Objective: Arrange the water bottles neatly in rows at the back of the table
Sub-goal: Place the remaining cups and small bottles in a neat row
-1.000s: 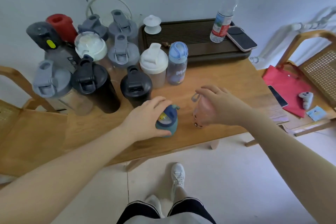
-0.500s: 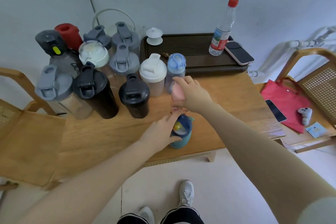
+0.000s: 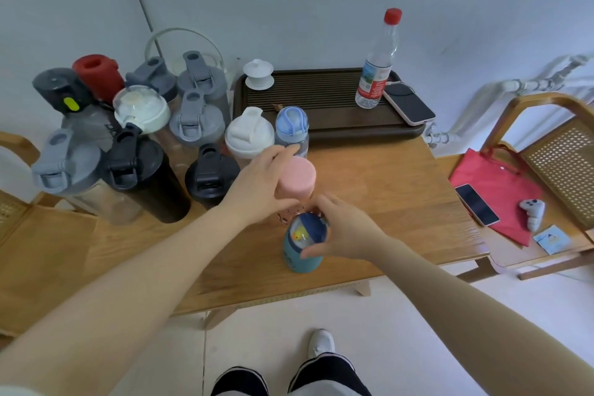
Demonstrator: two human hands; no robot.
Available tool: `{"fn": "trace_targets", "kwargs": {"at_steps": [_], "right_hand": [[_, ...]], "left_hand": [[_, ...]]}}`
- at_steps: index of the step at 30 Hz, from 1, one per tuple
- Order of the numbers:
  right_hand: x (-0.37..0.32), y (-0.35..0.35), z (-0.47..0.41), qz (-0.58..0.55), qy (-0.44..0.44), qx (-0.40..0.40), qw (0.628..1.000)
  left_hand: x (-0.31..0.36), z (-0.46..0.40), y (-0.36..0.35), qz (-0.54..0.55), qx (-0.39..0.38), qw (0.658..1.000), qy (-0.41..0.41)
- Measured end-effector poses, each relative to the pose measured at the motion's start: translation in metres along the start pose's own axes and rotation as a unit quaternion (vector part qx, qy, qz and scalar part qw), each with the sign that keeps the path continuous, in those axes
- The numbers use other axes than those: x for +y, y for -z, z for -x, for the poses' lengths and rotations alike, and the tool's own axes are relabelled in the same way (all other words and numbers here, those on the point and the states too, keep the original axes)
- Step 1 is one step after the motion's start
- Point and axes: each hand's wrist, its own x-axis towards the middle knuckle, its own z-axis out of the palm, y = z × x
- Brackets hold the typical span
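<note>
My left hand (image 3: 260,190) is wrapped around a small pink-lidded bottle (image 3: 297,175) standing mid-table, just in front of the white shaker (image 3: 249,135) and the light-blue-lidded bottle (image 3: 292,124). Directly in front of the pink one stands a short teal bottle (image 3: 300,262) with a dark blue lid and a yellow duck, and my right hand (image 3: 347,231) grips its top from the right. Several larger bottles with grey, black, red and white lids are packed at the back left (image 3: 144,138); a black shaker (image 3: 212,177) is the nearest of them.
A dark slatted tea tray (image 3: 321,96) lies at the back of the wooden table (image 3: 385,190), holding a white lidded cup (image 3: 258,74), a red-capped plastic bottle (image 3: 377,74) and a phone (image 3: 408,103). The chair on the right carries a red bag (image 3: 501,196), a second phone and a controller.
The hands have swapped bottles: my left hand left the teal bottle and took the pink one, and my right hand let go of the pink one and closed on the teal bottle.
</note>
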Motion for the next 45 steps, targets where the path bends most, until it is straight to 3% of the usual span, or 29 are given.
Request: {"fn": "trace_targets", "kwargs": {"at_steps": [4,9,15,26,33,37,40,42,45], "right_hand": [[0.002,-0.004,-0.007,0.091,0.013,-0.009,0.996],[0.016,0.005,-0.013,0.143,0.009,0.014,0.990],[0.034,0.026,-0.038,0.095,-0.031,0.059,0.993],[0.026,0.031,-0.092,0.063,-0.001,0.087,0.994],[0.026,0.020,-0.103,0.046,-0.001,0.116,0.992],[0.034,-0.001,-0.085,-0.079,-0.035,0.157,0.984],[0.037,-0.024,-0.073,-0.213,-0.148,0.113,0.959],[0.034,-0.036,-0.074,-0.270,-0.178,0.085,0.943],[0.026,-0.046,-0.084,-0.318,-0.208,0.111,0.918]], "left_hand": [[0.000,-0.014,-0.005,-0.041,-0.068,0.997,0.011],[0.003,-0.017,0.000,-0.104,-0.042,0.994,0.019],[-0.009,-0.006,0.007,-0.206,-0.014,0.977,0.050],[-0.016,-0.016,0.017,-0.208,-0.020,0.974,0.086],[-0.024,-0.011,0.015,-0.217,0.025,0.973,0.068],[-0.038,0.019,0.008,-0.293,0.066,0.949,0.100],[-0.051,0.040,0.007,-0.317,0.063,0.938,0.121],[-0.057,0.045,0.007,-0.321,0.049,0.938,0.122],[-0.062,0.042,0.007,-0.315,0.039,0.940,0.124]]}}
